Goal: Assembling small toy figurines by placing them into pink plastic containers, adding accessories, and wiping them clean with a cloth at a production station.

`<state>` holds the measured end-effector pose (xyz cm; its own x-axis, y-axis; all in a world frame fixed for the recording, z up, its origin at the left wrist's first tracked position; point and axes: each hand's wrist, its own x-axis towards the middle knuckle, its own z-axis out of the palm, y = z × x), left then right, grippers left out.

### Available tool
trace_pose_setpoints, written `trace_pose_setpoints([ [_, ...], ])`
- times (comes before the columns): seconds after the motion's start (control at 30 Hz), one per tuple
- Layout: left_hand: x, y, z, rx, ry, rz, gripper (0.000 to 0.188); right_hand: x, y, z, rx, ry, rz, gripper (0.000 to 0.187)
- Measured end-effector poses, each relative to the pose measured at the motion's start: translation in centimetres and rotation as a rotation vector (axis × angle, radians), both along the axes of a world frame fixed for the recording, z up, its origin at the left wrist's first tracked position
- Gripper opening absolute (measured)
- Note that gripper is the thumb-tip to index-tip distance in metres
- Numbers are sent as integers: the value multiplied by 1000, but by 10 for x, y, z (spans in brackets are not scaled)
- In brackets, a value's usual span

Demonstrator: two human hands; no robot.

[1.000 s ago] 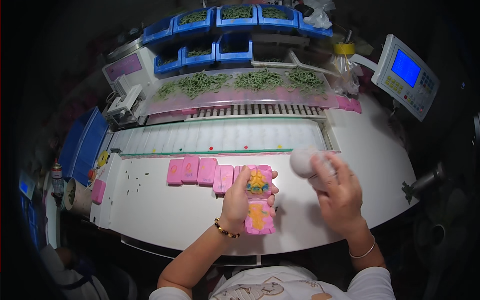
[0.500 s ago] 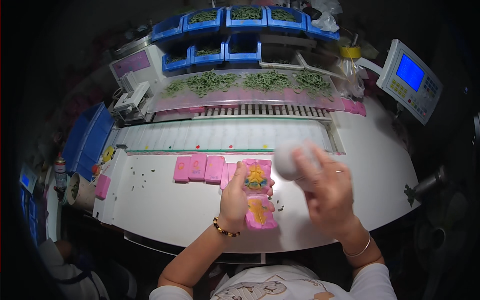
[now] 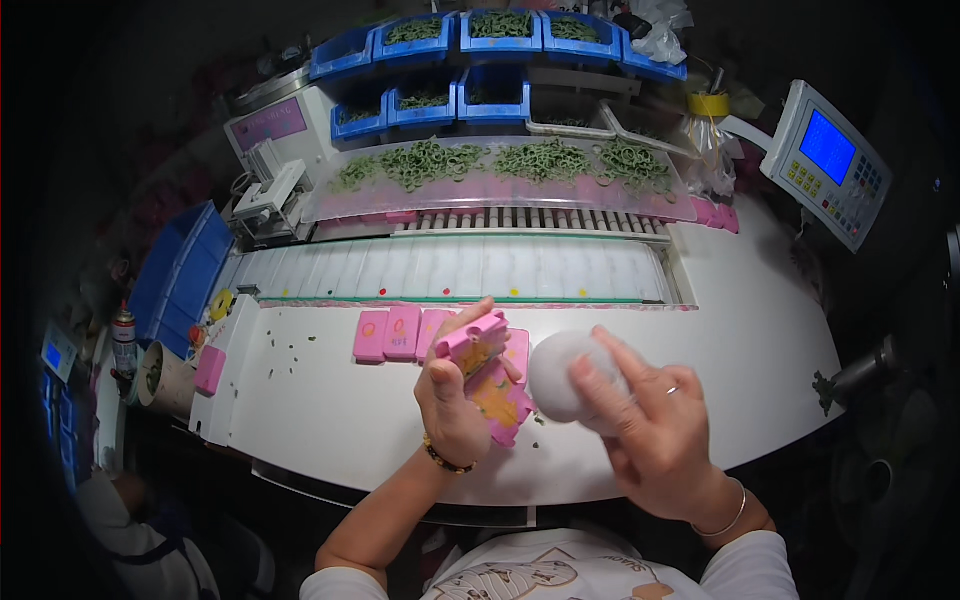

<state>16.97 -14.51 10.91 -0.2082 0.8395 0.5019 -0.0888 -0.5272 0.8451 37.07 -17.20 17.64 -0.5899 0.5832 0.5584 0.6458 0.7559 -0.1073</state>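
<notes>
My left hand (image 3: 452,408) grips a pink two-part mould (image 3: 500,403), whose inner faces are stained yellow. The upper half (image 3: 474,338) tilts over the lower one, leaving the mould partly folded. In my right hand (image 3: 660,415) is a white, rounded, cloth-like pouch (image 3: 562,378), held just right of the mould; a small gap seems to lie between them. Behind the left hand stand several pink mould blocks (image 3: 403,332) in a row, partly hidden by the hand and the mould.
Beyond the blocks runs a white segmented conveyor (image 3: 450,268) with coloured dots. A clear tray (image 3: 345,205) of green rubbery pieces lies over rollers, below blue bins (image 3: 500,45). A control panel (image 3: 830,160) stands right; a metal cylinder (image 3: 865,372) lies near the right edge.
The mould, lying open and flat in my left hand before, is now tilted with its upper half folding inward. My right hand and the white pouch have come down and left, closer to it.
</notes>
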Motion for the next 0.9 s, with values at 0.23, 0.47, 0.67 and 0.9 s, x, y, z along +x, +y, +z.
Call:
trace_pose_setpoints([
  [0.23,2,12,2,82,-225,103,68,11,4,-34,-175,-203,19,65],
  [0.47,-4,16,13,-478,-588,-215,65,44,25,-57,-228,-315,-293,61],
  [0.67,19,4,2,-316,-303,-236,49,12,34,-34,-407,205,8,49],
  [0.9,9,-6,-11,-9,80,-159,42,-18,40,-32,-702,740,169,22],
])
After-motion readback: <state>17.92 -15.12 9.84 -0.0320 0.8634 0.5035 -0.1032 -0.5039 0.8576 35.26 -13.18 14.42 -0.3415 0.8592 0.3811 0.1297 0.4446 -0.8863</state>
